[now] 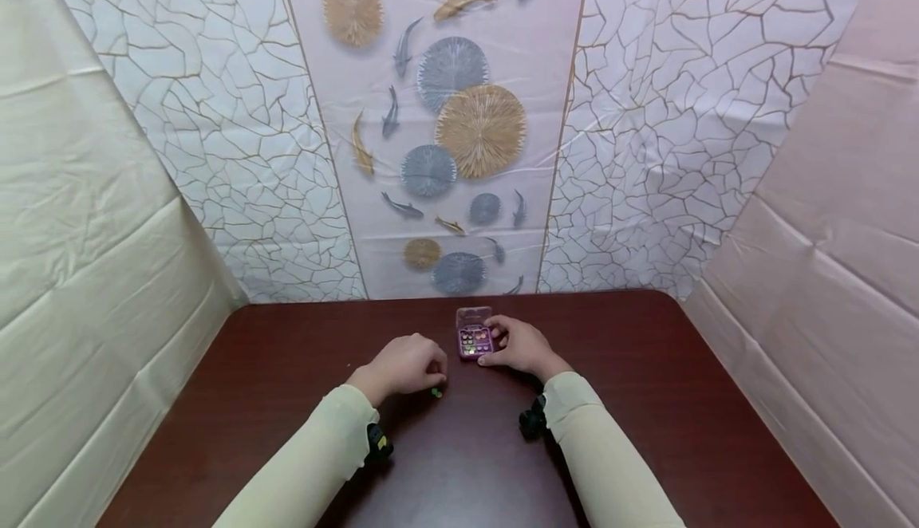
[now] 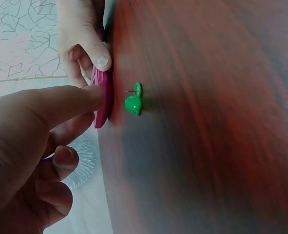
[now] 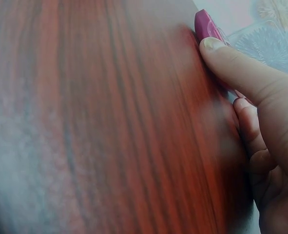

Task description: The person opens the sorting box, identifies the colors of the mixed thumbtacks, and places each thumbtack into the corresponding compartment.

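A small purple case (image 1: 475, 342) with its clear lid raised stands on the table, with small coloured pieces in its compartments. My right hand (image 1: 527, 346) grips the case at its right side, the thumb on its front edge (image 3: 205, 24). To the left of the case, my left hand (image 1: 408, 364) is low over the table with its fingers bent downward. Close by its fingertips lie two small green thumbtacks (image 2: 133, 104), one showing a thin metal pin. In the left wrist view, the thumb overlaps the case and nothing shows between thumb and forefinger.
The dark red-brown table (image 1: 287, 432) reaches back to a patterned cloth wall (image 1: 459, 193). Plain beige cloth (image 1: 86, 273) hangs on both sides. Each wrist carries a black camera (image 1: 532, 419).
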Demonstrator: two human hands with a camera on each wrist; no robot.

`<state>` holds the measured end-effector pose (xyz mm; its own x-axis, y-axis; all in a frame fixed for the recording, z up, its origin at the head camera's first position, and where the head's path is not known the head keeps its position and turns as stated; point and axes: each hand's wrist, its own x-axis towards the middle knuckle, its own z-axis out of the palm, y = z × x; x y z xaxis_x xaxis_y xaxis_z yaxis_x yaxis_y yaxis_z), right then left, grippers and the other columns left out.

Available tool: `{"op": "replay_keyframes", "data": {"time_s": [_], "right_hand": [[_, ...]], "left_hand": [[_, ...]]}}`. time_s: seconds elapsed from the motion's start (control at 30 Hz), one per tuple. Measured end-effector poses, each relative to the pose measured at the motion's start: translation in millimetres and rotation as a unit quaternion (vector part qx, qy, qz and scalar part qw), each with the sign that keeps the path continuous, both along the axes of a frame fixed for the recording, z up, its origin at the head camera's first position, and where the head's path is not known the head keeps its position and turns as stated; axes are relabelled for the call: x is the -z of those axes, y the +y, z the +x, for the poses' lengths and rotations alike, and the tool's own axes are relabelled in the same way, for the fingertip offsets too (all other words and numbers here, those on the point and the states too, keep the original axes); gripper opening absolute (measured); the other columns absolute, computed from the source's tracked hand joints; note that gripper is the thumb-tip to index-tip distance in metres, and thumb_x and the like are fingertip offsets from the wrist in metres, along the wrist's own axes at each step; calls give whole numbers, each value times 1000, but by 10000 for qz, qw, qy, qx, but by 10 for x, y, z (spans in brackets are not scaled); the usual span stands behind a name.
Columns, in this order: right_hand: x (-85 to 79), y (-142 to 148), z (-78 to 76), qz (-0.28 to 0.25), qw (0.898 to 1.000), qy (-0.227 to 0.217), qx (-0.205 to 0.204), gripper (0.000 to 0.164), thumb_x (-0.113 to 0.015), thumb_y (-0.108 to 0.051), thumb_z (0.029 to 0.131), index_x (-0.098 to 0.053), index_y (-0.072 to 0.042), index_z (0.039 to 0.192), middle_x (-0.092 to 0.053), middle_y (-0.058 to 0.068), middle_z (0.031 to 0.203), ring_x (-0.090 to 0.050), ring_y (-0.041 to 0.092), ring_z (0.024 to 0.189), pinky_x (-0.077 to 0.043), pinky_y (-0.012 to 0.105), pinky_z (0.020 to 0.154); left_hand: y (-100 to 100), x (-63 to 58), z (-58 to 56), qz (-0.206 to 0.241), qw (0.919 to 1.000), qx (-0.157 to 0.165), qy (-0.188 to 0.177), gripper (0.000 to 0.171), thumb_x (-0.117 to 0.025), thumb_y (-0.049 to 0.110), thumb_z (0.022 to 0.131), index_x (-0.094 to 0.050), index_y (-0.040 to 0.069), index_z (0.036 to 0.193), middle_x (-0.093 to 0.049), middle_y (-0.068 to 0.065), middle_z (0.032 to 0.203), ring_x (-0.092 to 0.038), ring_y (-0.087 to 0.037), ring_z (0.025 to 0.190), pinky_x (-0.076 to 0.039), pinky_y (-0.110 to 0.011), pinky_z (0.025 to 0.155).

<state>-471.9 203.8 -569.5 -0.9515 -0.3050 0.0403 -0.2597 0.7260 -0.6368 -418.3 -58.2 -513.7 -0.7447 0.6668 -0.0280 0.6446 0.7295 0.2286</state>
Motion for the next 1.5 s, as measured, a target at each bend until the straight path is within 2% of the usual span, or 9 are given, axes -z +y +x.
{"op": "replay_keyframes", "data": {"time_s": [0.17,0.5,0.67,0.83,1.07,1.17,1.3,1.5], "right_hand": [[21,62,-12,-25,9999,-21,117,75,-88,-53,63,-59,-30,129,-62,-9,105,-56,8,85,-51,36,76],[20,150,-56,-16,9998,75,187,75,-88,-53,62,-60,-29,127,-62,-10,103,-56,8,84,-51,37,76],[7,174,-68,-20,9997,118,210,75,-88,-53,62,-60,-29,128,-62,-10,103,-56,8,83,-50,37,75],[-16,164,-40,-52,9998,97,147,76,-88,-52,63,-60,-27,129,-63,-8,105,-56,9,84,-51,37,74],[-36,134,14,-16,9999,13,107,76,-87,-51,65,-58,-28,131,-63,-7,108,-56,8,85,-51,38,76],[-40,110,26,-108,9999,-13,38,75,-87,-50,66,-59,-26,131,-63,-6,108,-56,8,85,-51,39,76],[-29,74,20,-156,9998,7,-92,77,-87,-51,66,-58,-24,132,-63,-6,107,-57,8,87,-51,38,77],[-22,32,28,-158,9998,-12,-130,79,-87,-53,64,-58,-25,132,-64,-5,108,-57,8,87,-51,37,76]], "left_hand": [[6,46,45,-33,9999,108,-75,14,-73,33,87,-69,35,73,-61,18,66,-52,-3,58,-49,-28,55],[76,74,56,-98,9999,114,59,18,-74,31,84,-65,34,69,-59,16,62,-52,-4,56,-47,-28,54],[119,86,-21,-10,9999,106,131,18,-72,31,87,-65,33,70,-60,16,66,-52,-4,59,-48,-28,55],[199,78,-121,64,9995,-41,292,13,-71,30,89,-68,31,77,-62,14,75,-53,-4,65,-52,-30,62],[371,54,-255,181,9946,-199,1003,7,-67,27,92,-73,27,88,-65,11,86,-56,-4,75,-56,-33,68],[436,46,-308,170,9928,-296,1145,8,-67,26,92,-74,24,90,-66,9,87,-56,-5,75,-56,-32,66],[492,46,-372,-5,9917,-409,1223,10,-66,24,92,-74,23,85,-66,9,82,-54,-5,68,-54,-31,60],[523,78,-427,-233,9921,-498,1130,20,-66,20,91,-67,25,71,-60,8,71,-50,-8,59,-47,-31,54]]}}
